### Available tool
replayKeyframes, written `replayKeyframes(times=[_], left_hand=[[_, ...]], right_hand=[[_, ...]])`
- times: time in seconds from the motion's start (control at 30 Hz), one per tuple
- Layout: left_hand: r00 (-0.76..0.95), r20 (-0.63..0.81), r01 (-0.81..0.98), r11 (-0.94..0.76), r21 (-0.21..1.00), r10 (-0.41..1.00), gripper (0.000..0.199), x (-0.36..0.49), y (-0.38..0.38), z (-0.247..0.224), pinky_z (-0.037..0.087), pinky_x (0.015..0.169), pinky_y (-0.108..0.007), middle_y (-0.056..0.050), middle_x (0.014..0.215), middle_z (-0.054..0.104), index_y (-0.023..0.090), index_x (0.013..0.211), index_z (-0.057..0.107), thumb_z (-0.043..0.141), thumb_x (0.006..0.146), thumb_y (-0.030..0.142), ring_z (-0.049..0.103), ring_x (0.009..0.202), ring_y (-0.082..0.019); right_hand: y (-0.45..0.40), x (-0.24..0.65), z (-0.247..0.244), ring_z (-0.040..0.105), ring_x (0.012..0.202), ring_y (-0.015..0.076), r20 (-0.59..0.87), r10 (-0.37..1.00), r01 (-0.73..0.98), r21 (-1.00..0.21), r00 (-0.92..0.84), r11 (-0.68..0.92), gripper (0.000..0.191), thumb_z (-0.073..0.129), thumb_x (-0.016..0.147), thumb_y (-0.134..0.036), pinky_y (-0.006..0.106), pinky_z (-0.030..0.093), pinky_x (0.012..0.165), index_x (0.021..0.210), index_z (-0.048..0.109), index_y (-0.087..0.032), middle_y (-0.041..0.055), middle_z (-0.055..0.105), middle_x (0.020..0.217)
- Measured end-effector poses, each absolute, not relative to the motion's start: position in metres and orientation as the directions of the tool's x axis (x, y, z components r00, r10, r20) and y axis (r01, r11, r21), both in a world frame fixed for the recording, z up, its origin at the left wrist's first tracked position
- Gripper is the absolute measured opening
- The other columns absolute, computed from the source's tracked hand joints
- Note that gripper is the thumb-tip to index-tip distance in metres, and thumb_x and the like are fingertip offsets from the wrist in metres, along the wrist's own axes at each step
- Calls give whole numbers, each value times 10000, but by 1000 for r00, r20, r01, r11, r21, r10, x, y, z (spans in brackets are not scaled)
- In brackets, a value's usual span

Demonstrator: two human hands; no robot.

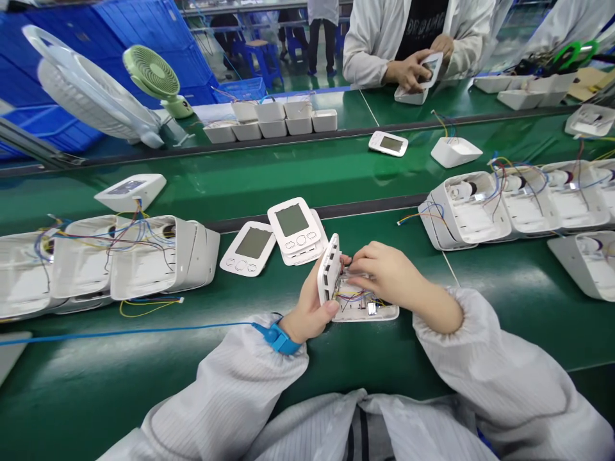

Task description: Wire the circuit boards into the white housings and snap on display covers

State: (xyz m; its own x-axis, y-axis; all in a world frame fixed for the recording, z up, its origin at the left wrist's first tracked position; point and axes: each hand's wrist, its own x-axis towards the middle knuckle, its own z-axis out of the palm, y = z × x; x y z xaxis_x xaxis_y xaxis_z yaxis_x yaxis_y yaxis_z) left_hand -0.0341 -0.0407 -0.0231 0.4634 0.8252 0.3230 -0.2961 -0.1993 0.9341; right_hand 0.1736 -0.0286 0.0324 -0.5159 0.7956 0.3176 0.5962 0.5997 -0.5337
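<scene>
My left hand (312, 307) grips a white front panel (328, 269), tilted up on edge above an open white device housing (368, 310). Coloured wires run inside that housing, which lies on the green bench before me. My right hand (382, 272) reaches over the housing with thumb and fingers drawn together near the wires; whatever they pinch is hidden. Just beyond my left hand, white panels with grey screens (293, 221) lie stacked, and another screen panel (248, 248) rests beside them. A blue wrist strap (277, 336) with a cord circles my left wrist.
Rows of white housings with loose wires stand at left (144, 256) and right (475, 208). Across the green conveyor (221, 173), a co-worker's hands (413, 70) hold a white device. Fans (151, 72) and small white housings (273, 121) stand at the back.
</scene>
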Motion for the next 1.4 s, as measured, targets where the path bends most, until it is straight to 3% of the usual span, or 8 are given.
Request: replayKeyframes(times=[0.33,0.5,0.7,0.87,0.97,1.07,1.23,1.4], left_hand=[[505,305,-262,-193,946,808,747,-31,-43,-16,307,1155,-539,-164,1474,431,181,1473,342,575,859,537,413,1361,-357],[509,308,-272,-190,943,804,705,-31,-43,-15,319,1151,-541,-137,1474,437,208,1468,358,559,869,521,422,1355,-353],[505,295,-298,-157,942,811,724,-32,-42,-19,334,1133,-531,-160,1440,463,186,1435,397,593,842,551,438,1336,-354],[510,258,-316,-101,943,820,739,-31,-43,-18,409,1062,-505,-176,1428,445,190,1427,391,607,829,566,471,1279,-346],[505,271,-314,-119,942,819,738,-31,-42,-18,397,1068,-508,-171,1399,466,191,1429,392,602,832,569,479,1264,-338],[503,284,-297,-145,944,816,747,-31,-42,-18,393,1077,-509,-160,1392,472,196,1447,378,606,836,558,472,1273,-341],[526,299,-313,-146,938,796,754,-31,-41,-14,371,1109,-511,-158,1432,449,202,1471,356,608,846,538,428,1332,-358],[525,322,-308,-177,935,788,793,-30,-42,-10,342,1141,-526,-153,1520,366,224,1505,294,625,844,509,397,1371,-364]], right_hand=[[-31,154,32,437,728,195,318,761,767,-138,-565,627,192,569,924,-194,344,265,622,762,668,-161,52,583,765],[-33,149,27,447,786,208,318,745,764,-89,-587,639,157,548,909,-151,353,278,664,789,650,-146,80,576,804],[-31,158,33,532,849,204,206,800,748,-283,-564,600,179,554,962,-235,333,369,722,892,705,-168,69,644,895],[-27,187,49,610,885,186,4,934,822,-474,-357,316,67,666,883,-204,301,446,763,922,710,-172,56,667,967],[-31,197,62,613,875,161,92,903,671,-639,-420,377,116,649,909,-272,292,473,801,946,709,-180,44,656,973],[-41,197,73,588,769,118,87,786,450,-779,-612,437,375,754,815,-405,253,506,721,1129,682,-214,43,610,1061],[-49,190,68,572,816,126,84,772,511,-703,-631,494,173,595,945,-263,246,494,716,1042,735,-232,45,562,966],[-42,190,58,635,857,146,122,741,475,-697,-660,537,193,554,961,-209,263,509,755,1011,740,-219,48,670,951]])
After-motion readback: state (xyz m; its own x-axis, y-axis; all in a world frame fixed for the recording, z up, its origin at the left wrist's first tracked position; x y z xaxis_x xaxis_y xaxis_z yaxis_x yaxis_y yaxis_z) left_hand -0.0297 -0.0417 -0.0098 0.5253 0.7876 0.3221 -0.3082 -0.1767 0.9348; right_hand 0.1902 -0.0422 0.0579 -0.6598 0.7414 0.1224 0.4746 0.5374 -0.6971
